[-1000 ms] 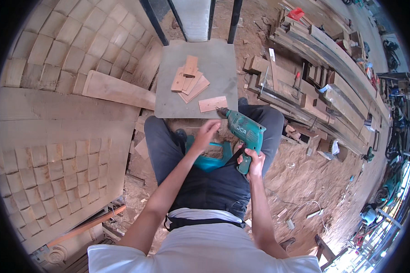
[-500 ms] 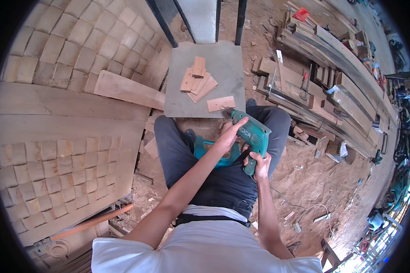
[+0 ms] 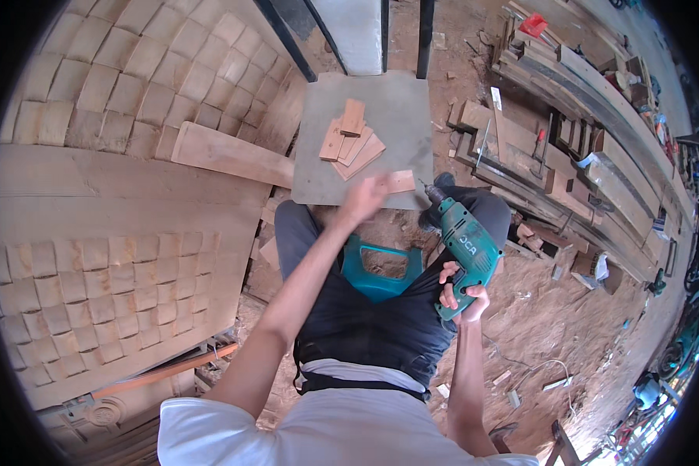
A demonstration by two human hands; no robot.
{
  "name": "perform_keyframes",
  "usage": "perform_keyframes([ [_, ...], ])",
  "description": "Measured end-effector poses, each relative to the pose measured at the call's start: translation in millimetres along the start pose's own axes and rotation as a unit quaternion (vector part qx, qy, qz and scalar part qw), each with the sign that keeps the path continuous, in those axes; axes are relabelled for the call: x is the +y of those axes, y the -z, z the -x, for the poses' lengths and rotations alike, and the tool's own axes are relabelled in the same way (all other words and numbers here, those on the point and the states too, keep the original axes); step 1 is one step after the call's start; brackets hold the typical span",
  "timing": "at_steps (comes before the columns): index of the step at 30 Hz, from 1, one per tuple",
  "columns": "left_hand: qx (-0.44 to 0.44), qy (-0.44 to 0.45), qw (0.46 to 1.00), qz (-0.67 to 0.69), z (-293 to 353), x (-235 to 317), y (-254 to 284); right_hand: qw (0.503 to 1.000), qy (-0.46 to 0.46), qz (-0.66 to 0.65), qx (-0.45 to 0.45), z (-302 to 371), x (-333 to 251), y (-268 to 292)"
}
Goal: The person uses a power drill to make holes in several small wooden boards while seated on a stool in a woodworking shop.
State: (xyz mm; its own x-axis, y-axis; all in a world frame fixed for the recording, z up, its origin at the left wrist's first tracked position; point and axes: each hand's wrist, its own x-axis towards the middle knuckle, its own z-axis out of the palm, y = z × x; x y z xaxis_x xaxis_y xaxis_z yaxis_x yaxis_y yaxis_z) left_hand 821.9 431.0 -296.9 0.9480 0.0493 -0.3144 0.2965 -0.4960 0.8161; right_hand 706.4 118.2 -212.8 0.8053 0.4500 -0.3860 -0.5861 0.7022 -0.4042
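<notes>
Teal-green plastic cases the drill (image 3: 474,247), whose handle is wrapped by the fingers of the right hand (image 3: 466,300). Its thin bit (image 3: 422,184) points toward the grey board (image 3: 309,182) in front of the person, just beside the right end of a small wooden piece (image 3: 402,182). The left hand (image 3: 363,200) is at that piece's other end, but blur hides its fingertips, so whether they pinch, press or hover cannot be told. Overlapping wooden blocks (image 3: 354,118) lie farther back. Handling these well calls for a firm right wrist, a relaxed trigger finger while the left hand is near, and left fingers clear of the bit's line.
</notes>
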Motion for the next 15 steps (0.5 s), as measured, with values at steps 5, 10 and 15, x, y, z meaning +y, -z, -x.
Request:
perform_keyframes([
  [5, 0.181, -0.019, 0.89, -0.419, -52, 3, 54, 0.999, -0.029, 0.007, 0.012, -3, -5, 2],
  [10, 0.071, -0.045, 0.946, -0.312, -95, -18, 88, 0.999, -0.048, 0.022, 0.012, -7, -7, -2],
  [15, 0.159, -0.051, 0.954, -0.249, -123, -47, 111, 0.999, -0.04, 0.006, 0.012, -11, -4, -7],
])
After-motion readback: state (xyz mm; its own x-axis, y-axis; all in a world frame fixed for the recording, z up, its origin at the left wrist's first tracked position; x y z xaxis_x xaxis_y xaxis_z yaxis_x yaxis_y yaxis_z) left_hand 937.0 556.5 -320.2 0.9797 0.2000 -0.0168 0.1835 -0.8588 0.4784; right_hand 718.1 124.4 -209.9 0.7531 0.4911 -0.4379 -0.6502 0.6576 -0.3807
